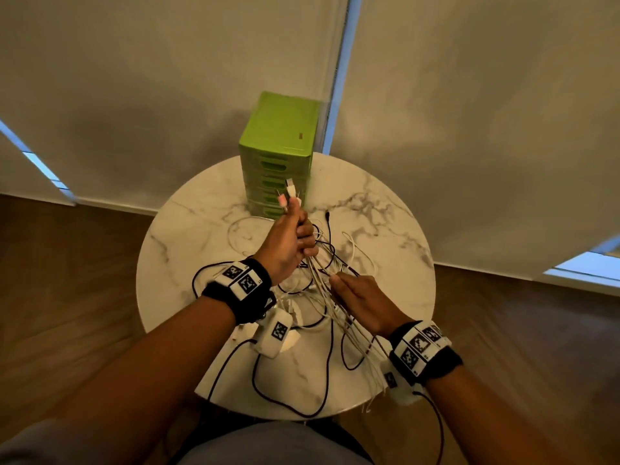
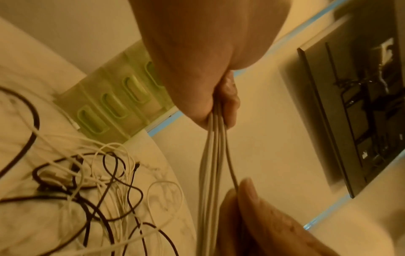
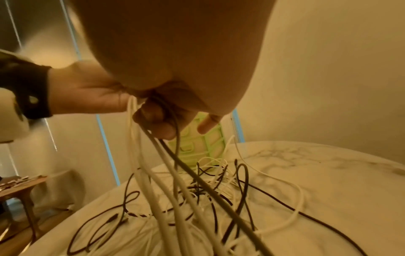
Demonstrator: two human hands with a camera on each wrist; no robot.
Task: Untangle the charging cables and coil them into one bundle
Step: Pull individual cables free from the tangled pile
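Note:
Several white and black charging cables lie tangled on a round marble table. My left hand is raised over the table's middle and grips a bunch of white cables, whose plugs stick up above the fist. The bunch runs taut down to my right hand, nearer me, whose fingers curl round the strands. In the left wrist view the left hand's fingers clamp the strands and the right hand pinches them lower down. Loose loops stay on the table.
A green drawer unit stands at the table's far edge, just behind my left hand. Pale roller blinds hang behind it and a wooden floor surrounds the table. A small wooden side table stands to the left. Cable ends hang over the near edge.

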